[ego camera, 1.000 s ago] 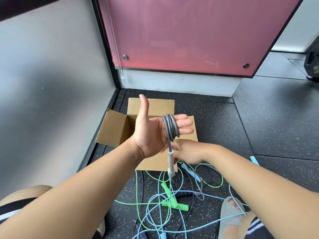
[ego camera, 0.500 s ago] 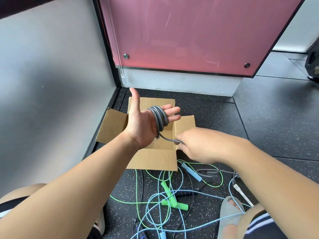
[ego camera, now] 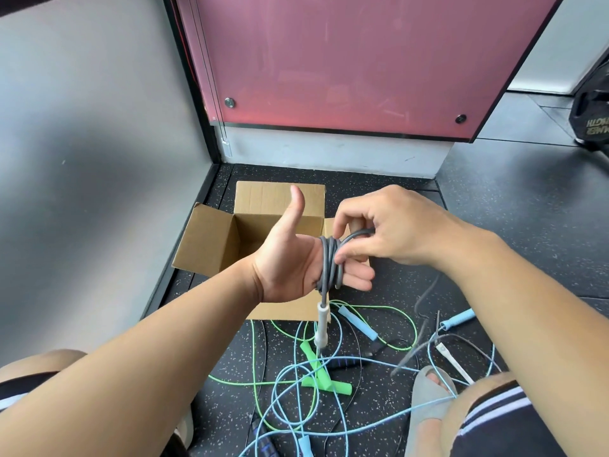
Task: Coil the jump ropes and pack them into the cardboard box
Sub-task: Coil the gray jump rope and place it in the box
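My left hand [ego camera: 291,262] is held flat, thumb up, over the open cardboard box [ego camera: 217,245]. A grey jump rope [ego camera: 328,263] is wound in several loops round its straight fingers. The rope's pale grey handle [ego camera: 322,324] hangs below the hand. My right hand [ego camera: 379,230] pinches the grey cord just right of the coil, above the left fingers. The cord's free end trails down to the floor on the right. The inside of the box is mostly hidden by my left hand.
Green rope with green handles [ego camera: 324,379], light blue ropes with blue handles [ego camera: 357,323] and a black rope lie tangled on the speckled black floor. A grey wall runs on the left, a pink panel [ego camera: 346,61] behind. My sandalled foot [ego camera: 428,400] is at lower right.
My right hand rose from beside the box up over my left fingers, carrying the grey cord round them. The left hand dropped a little and the handle hangs below it again.
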